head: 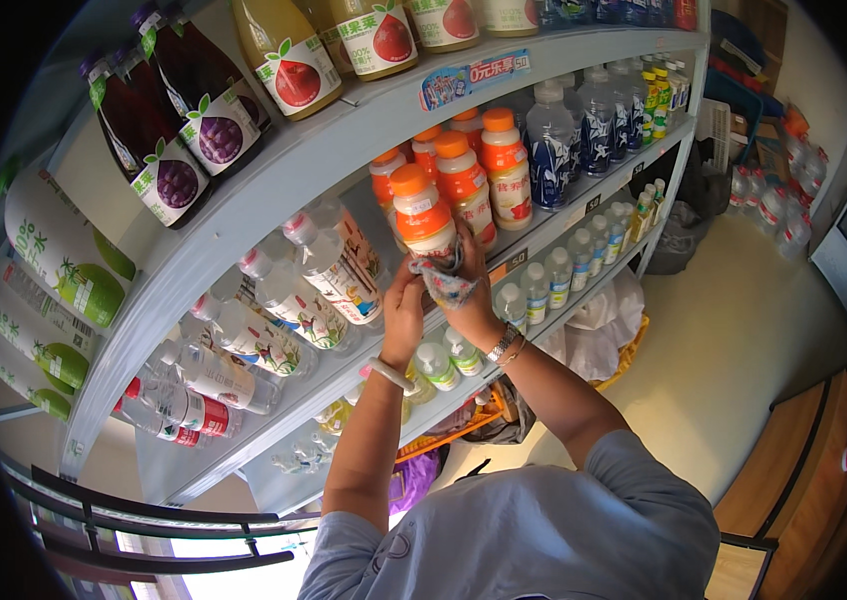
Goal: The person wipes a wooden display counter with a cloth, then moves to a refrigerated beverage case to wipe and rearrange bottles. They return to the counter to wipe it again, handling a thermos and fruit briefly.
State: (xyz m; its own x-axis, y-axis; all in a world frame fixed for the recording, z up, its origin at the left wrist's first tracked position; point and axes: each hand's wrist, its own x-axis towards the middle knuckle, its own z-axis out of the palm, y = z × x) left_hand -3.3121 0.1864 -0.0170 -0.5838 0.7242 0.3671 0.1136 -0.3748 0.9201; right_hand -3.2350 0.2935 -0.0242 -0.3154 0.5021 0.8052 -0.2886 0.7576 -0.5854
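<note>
An orange-capped plastic drink bottle [421,214] stands out in front of several matching bottles on the middle shelf. My left hand [402,311] is at its lower end, with the fingertips partly hidden behind the bottle and a cloth. In my right hand [473,304] is the crumpled grey patterned cloth [447,283], pressed against the bottle's lower right side. The cloth covers the bottle's base, so its contact with the shelf cannot be seen. Close behind stands another orange-capped bottle [461,180].
The curved upper shelf edge [258,191] carries juice bottles [300,75] above my hands. Clear bottles [337,262] line the left, blue-labelled bottles [549,150] the right. Small bottles [536,289] fill the shelf below. An orange basket [453,427] sits underneath. Wooden furniture [791,457] is at right.
</note>
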